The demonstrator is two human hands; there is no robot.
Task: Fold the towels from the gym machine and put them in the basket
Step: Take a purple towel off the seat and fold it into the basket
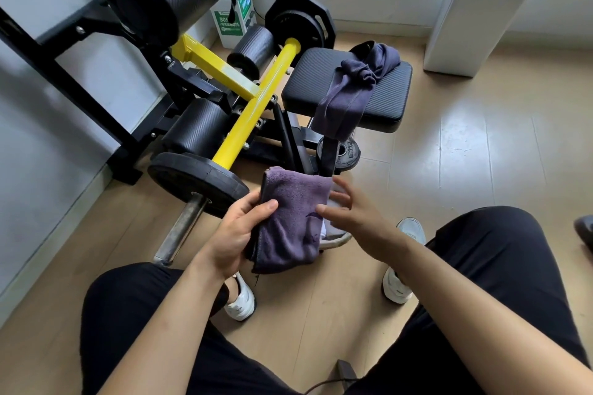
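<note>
Folded towel (293, 218): purple microfibre, lower centre of the frame, held in the air above the floor; judged light, soft and limp, liable to unfold if released.
Left hand (239, 234): grip closed on the towel's left edge, thumb across the front face.
Right hand (351, 212): grip open, fingers spread at the towel's right edge; contact cannot be confirmed.
Hold point: folded edges or corners, pinched through all layers.
Second towel (354, 90): dark, bunched, draped over the seat pad (385, 96), upper centre-right.
Gym machine (244, 99): yellow bar, weight plates, upper left.
Floor (481, 154): smooth, pale wood-look.
Basket: not in view.
</note>
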